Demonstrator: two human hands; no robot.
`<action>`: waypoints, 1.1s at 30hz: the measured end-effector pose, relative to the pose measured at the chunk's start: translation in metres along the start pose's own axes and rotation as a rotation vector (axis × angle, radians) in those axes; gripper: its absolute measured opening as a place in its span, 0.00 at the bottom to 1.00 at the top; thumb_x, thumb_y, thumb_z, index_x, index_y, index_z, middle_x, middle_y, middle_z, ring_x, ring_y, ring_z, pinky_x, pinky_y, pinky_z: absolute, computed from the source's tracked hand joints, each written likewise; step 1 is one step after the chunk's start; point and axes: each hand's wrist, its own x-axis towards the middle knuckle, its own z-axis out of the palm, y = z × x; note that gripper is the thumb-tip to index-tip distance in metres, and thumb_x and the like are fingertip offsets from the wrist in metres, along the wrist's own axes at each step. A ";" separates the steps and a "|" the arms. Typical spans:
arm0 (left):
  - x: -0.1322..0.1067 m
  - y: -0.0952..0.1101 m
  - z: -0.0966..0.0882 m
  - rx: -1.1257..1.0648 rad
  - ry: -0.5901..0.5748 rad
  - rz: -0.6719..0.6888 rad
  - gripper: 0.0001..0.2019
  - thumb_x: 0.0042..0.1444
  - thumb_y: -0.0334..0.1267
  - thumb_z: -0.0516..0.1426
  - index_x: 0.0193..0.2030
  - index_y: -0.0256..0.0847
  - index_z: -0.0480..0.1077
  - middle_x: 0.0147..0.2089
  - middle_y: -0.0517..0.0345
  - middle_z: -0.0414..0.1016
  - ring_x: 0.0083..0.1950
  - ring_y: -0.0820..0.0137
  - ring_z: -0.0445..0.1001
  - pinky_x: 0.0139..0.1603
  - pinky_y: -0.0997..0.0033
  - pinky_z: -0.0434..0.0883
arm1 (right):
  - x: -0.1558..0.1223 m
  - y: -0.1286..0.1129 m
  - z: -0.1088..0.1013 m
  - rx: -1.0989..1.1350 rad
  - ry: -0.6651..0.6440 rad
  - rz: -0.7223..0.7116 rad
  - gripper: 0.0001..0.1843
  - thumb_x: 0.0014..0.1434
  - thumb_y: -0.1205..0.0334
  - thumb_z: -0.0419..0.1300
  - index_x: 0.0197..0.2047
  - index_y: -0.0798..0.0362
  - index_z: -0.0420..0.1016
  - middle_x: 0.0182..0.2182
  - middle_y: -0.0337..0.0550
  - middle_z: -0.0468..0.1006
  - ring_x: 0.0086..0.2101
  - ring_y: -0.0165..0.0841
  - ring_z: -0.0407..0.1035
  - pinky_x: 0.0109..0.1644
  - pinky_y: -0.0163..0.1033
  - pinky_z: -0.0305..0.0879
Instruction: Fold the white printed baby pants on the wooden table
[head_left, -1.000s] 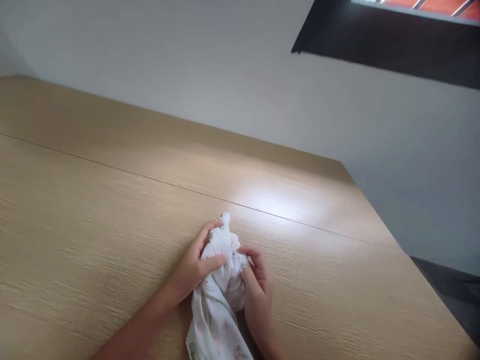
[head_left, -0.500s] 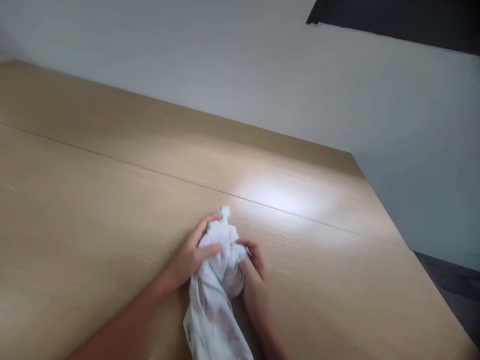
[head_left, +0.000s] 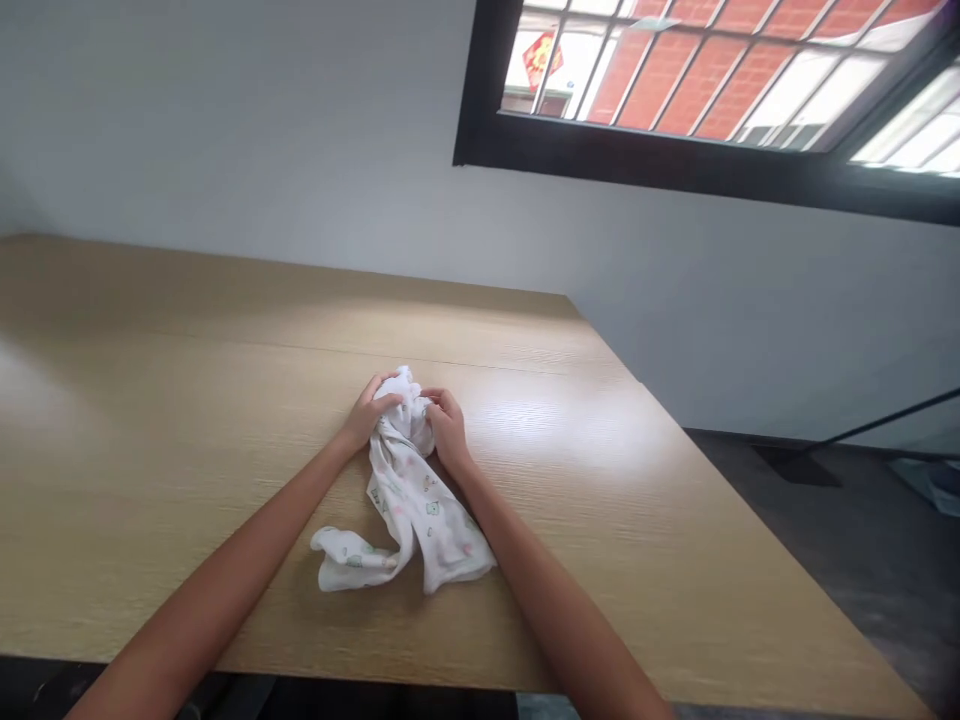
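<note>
A small white garment (head_left: 411, 488) with little pastel prints lies bunched on the wooden table (head_left: 225, 460). Two leg-like parts spread from it toward me, like a child's pants; the nearer left one curls to the side. My left hand (head_left: 364, 413) grips the gathered far end from the left, thumb on top. On the opposite side, my right hand (head_left: 450, 430) pinches the same bunched fabric with bent fingers. Folds hide some of the fingertips.
Behind the table is a pale wall (head_left: 262, 130) with a dark-framed, barred window (head_left: 600, 145) at upper right. The table's right edge drops to a dark floor (head_left: 810, 530), where a thin black pole (head_left: 885, 420) slants from a flat base.
The view has tilted up and back, bringing the window and the near table edge into sight. Both hands keep hold of the garment, and its leg-like ends now show on the table.
</note>
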 end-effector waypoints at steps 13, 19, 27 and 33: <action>0.007 -0.002 -0.009 -0.247 0.085 0.048 0.38 0.32 0.30 0.52 0.57 0.47 0.55 0.49 0.58 0.67 0.42 0.66 0.68 0.35 0.75 0.66 | 0.001 0.003 0.000 0.038 -0.037 -0.054 0.32 0.43 0.60 0.55 0.51 0.53 0.50 0.28 0.35 0.67 0.29 0.28 0.62 0.31 0.31 0.58; 0.008 -0.001 -0.016 -0.317 0.108 0.031 0.37 0.30 0.31 0.50 0.55 0.43 0.58 0.42 0.59 0.70 0.34 0.69 0.68 0.30 0.75 0.65 | 0.001 0.000 -0.005 -0.104 -0.270 -0.095 0.14 0.44 0.60 0.56 0.35 0.57 0.68 0.25 0.36 0.67 0.26 0.27 0.59 0.29 0.30 0.55; -0.009 0.003 -0.012 -0.291 0.156 0.053 0.26 0.38 0.44 0.60 0.46 0.38 0.62 0.32 0.60 0.69 0.30 0.72 0.68 0.33 0.74 0.65 | -0.020 -0.012 -0.009 -0.169 -0.277 -0.154 0.08 0.45 0.62 0.56 0.28 0.57 0.69 0.24 0.35 0.67 0.27 0.26 0.58 0.31 0.30 0.54; -0.002 0.004 -0.030 -0.158 0.229 0.023 0.25 0.32 0.39 0.62 0.40 0.36 0.63 0.24 0.63 0.68 0.22 0.74 0.64 0.24 0.76 0.62 | -0.031 -0.014 -0.005 -0.130 -0.279 -0.144 0.12 0.46 0.59 0.55 0.32 0.58 0.71 0.26 0.37 0.69 0.27 0.27 0.60 0.30 0.31 0.56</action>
